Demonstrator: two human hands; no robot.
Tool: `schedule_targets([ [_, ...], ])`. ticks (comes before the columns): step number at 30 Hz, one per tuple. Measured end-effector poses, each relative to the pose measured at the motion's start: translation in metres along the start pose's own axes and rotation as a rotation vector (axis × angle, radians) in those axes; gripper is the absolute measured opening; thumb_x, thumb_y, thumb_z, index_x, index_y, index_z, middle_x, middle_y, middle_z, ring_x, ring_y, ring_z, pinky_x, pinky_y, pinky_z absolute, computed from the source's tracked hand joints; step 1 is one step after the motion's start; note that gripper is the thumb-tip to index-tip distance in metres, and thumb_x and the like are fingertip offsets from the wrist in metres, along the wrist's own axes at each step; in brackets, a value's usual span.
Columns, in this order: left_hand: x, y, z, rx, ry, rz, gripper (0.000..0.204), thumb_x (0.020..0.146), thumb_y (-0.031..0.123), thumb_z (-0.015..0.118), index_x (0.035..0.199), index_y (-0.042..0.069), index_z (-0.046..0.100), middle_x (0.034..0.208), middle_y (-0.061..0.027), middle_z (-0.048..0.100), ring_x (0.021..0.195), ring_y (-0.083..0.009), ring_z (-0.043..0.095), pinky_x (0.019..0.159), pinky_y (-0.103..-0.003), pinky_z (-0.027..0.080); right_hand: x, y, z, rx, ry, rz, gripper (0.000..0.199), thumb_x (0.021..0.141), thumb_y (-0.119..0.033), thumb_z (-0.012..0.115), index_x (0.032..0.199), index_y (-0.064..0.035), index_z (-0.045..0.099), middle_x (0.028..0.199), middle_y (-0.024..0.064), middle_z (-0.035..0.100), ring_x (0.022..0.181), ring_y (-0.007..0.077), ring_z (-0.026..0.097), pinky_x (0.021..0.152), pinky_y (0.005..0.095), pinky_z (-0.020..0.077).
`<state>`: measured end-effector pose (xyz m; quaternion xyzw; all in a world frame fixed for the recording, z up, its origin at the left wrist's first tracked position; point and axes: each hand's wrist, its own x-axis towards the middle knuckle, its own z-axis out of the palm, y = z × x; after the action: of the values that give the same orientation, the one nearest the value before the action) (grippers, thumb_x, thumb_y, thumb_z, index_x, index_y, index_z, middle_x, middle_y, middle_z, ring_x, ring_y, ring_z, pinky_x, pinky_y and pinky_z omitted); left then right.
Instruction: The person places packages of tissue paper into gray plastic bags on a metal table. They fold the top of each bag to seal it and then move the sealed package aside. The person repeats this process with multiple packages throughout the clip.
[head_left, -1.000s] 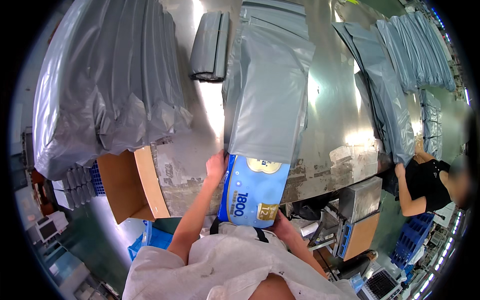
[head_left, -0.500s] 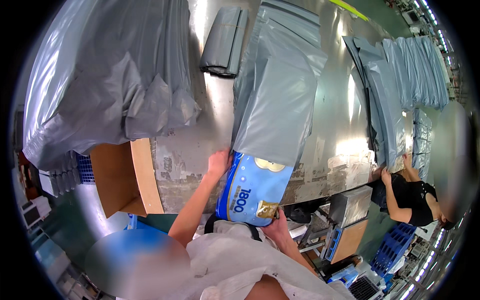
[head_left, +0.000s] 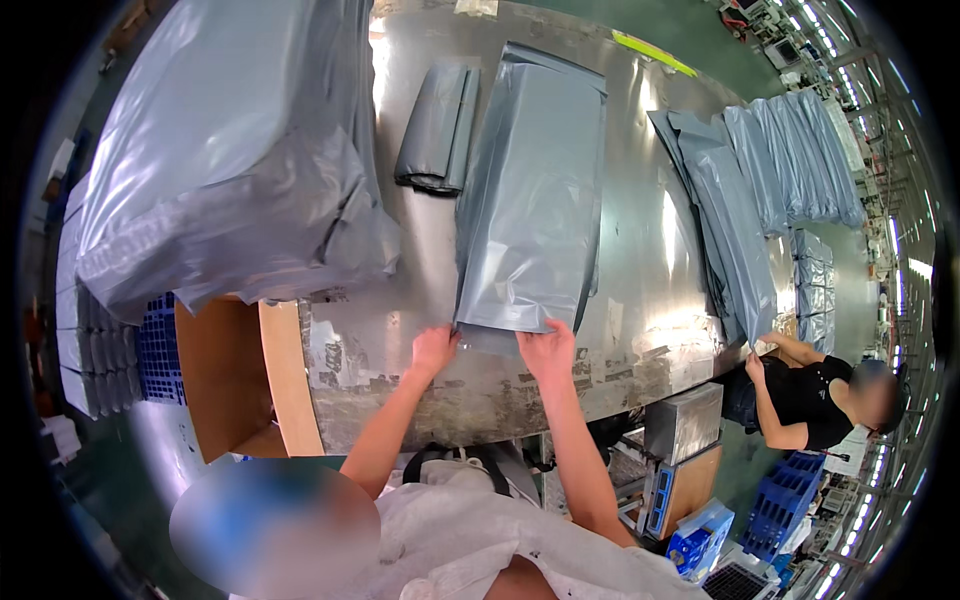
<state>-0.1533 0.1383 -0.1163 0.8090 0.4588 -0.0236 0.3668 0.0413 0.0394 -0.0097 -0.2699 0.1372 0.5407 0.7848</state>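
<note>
A long grey plastic mailing bag (head_left: pixel 530 200) lies over others on the metal table in front of me. My left hand (head_left: pixel 435 350) is closed at the near left corner of the bag, thumb and fingers pinching the edge. At the near right corner, my right hand (head_left: pixel 547 352) grips the same edge, its fingertips on the plastic. Between the hands a thin, shiny strip sticks out past the bag's edge. Whether anything is inside the bag cannot be told. A rolled grey bundle of bags (head_left: pixel 438 130) lies just left of it.
Large grey bags (head_left: pixel 240 160) hang over an open cardboard box (head_left: pixel 285 375) at left. More grey bags (head_left: pixel 715 200) lie at right, where a co-worker (head_left: pixel 815 395) holds one. A metal box (head_left: pixel 685 422), a blue package (head_left: pixel 700 540) and blue crates (head_left: pixel 785 500) are below right.
The blue package between my hands no longer shows there. My right hand has come up from near my waist to the bag's near edge. My left hand stays at the corner.
</note>
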Motion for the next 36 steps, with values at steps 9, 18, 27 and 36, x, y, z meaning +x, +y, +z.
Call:
schedule_targets([
  [9,0.011,-0.013,0.001,-0.396,-0.070,-0.036,0.034,0.092,0.035,0.050,0.080,0.006,0.064,0.064,-0.0054,0.068,0.070,-0.0289,0.068,0.070,-0.042,0.053,0.023,0.016,-0.010,-0.151,0.001,-0.054,0.044,0.085,-0.015,0.061,0.126,0.0000,0.051,0.130,0.0084,0.056,0.122,0.0262,0.051,0.105,0.0415,0.0387],
  [18,-0.018,-0.013,0.007,-0.591,0.101,-0.125,0.048,0.087,0.050,0.059,0.098,0.004,0.063,0.080,-0.0082,0.072,0.079,-0.0251,0.071,0.076,-0.037,0.053,-0.055,0.051,-0.057,-2.223,-0.069,-0.512,0.034,0.082,-0.005,0.056,0.116,-0.0062,0.063,0.108,0.0169,0.063,0.103,0.0346,0.059,0.088,0.0413,0.0497],
  [27,0.018,0.009,-0.013,-0.236,0.111,-0.274,0.039,0.087,0.037,0.061,0.094,-0.001,0.063,0.074,-0.0108,0.071,0.063,-0.0190,0.071,0.060,-0.030,0.055,0.007,0.071,-0.036,-2.362,-0.264,-0.691,0.032,0.078,-0.005,0.059,0.110,-0.0009,0.059,0.112,0.0143,0.059,0.106,0.0333,0.056,0.091,0.0423,0.0468],
  [36,-0.039,0.042,-0.030,-0.068,0.245,-0.034,0.018,0.082,0.021,0.064,0.095,0.009,0.068,0.079,-0.0075,0.072,0.073,-0.0287,0.069,0.068,-0.040,0.053,-0.072,-0.062,-0.096,-1.963,0.386,-0.637,0.041,0.084,-0.030,0.067,0.109,0.0010,0.058,0.101,0.0177,0.064,0.094,0.0338,0.063,0.078,0.0453,0.0497],
])
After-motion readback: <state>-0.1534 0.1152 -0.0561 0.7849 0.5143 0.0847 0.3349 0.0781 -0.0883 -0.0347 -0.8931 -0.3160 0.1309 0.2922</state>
